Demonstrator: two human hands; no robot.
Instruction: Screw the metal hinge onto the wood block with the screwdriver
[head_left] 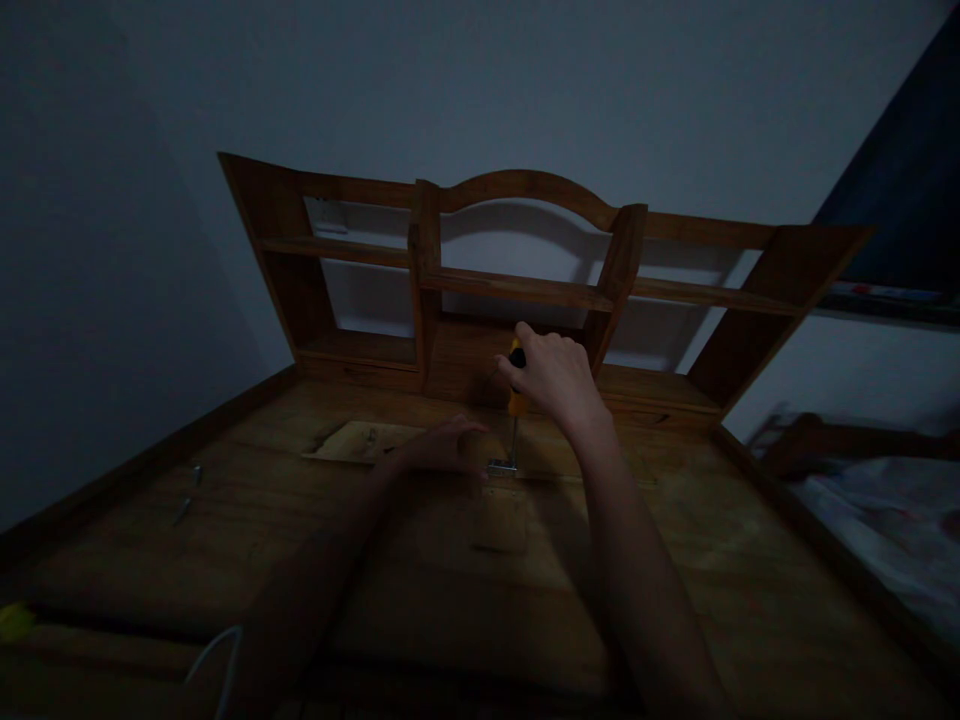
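My right hand is closed around the yellow-and-black handle of a screwdriver. The screwdriver stands nearly upright, its shaft reaching down to a small metal hinge. That hinge lies at the near edge of a flat wooden board on the desktop. Left of the hinge, my left hand lies across the board, index finger toward the far side and thumb toward the near edge, seemingly gripping it; dim light blurs the fingers. A small lighter wooden piece shows just in front of the hinge. The screwdriver tip is too small to make out.
Beneath everything is a wooden desktop, with a wooden shelf unit along its back against the wall. Two small metal pieces lie at the left. A white cable and something yellow are at the lower left.
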